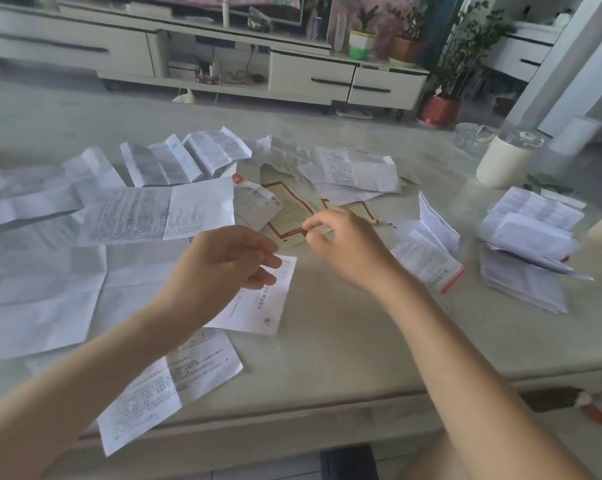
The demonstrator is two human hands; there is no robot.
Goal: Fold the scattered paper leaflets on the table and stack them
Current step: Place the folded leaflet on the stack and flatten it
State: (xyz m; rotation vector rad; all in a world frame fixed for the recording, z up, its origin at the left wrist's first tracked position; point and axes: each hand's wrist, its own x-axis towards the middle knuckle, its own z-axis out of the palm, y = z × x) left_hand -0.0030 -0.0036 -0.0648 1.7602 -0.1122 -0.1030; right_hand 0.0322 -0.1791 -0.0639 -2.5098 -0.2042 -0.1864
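Head view. The left grip (220,268) pinches the upper edge of a small white leaflet (265,306) between thumb and fingers. The leaflet's lower part lies on the pale, marble-patterned bench (344,348). The right grip (348,251) is just to the right of the left one, fingers curled and thumb close to forefinger. It is motion-blurred, and whether it holds anything cannot be told.

Directly beyond the right grip's fingertips lies a yellowish leaflet with a red border (287,211), partly covered by other sheets. Left of the left grip, large unfolded sheets (43,289) overlap across the bench. Nearer the person than that grip, a printed leaflet (164,386) hangs over the bench's front edge. More creased leaflets are scattered well beyond both grips.

Right of the right grip lies a half-open leaflet with a red margin (427,251), and farther right a loose stack of folded leaflets (528,244). Beyond that stack stand a white cup with a clear lid (500,164) and a glass ashtray (472,135).

Across a grey floor, a low white cabinet with drawers (310,77) lines the far wall. A potted plant in a red pot (441,109) stands on the floor at its right end.
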